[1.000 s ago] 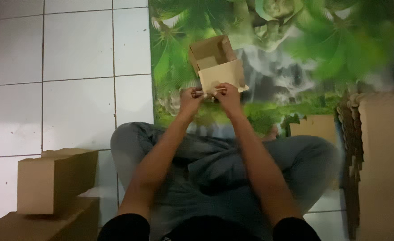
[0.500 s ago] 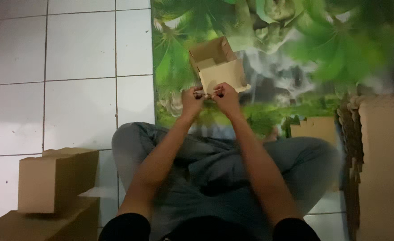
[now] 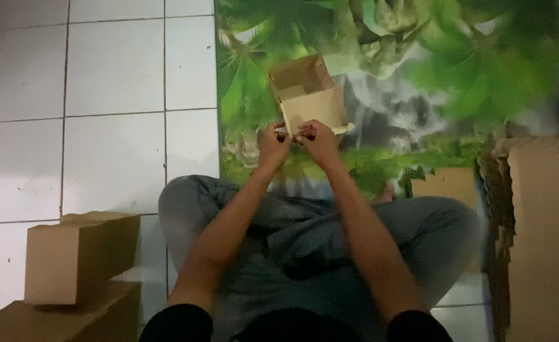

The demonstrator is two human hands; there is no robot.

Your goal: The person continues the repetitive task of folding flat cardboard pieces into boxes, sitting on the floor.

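Observation:
A small brown cardboard box (image 3: 308, 95) is held out in front of me, its open top facing away and to the left. My left hand (image 3: 272, 144) and my right hand (image 3: 317, 140) pinch the lower flap at the box's near edge, fingers closed close together. Both forearms reach forward over my crossed legs in grey trousers (image 3: 304, 247).
A green leaf-patterned mat (image 3: 419, 76) covers the floor ahead; white tiles (image 3: 102, 95) lie to the left. Folded brown boxes (image 3: 76, 259) stand at lower left. A tall stack of flat cardboard (image 3: 539, 240) rises at right, with another cardboard piece (image 3: 444, 183) beside it.
Both hands have kept pinching the box's lower flap, and the box has stayed in about the same place.

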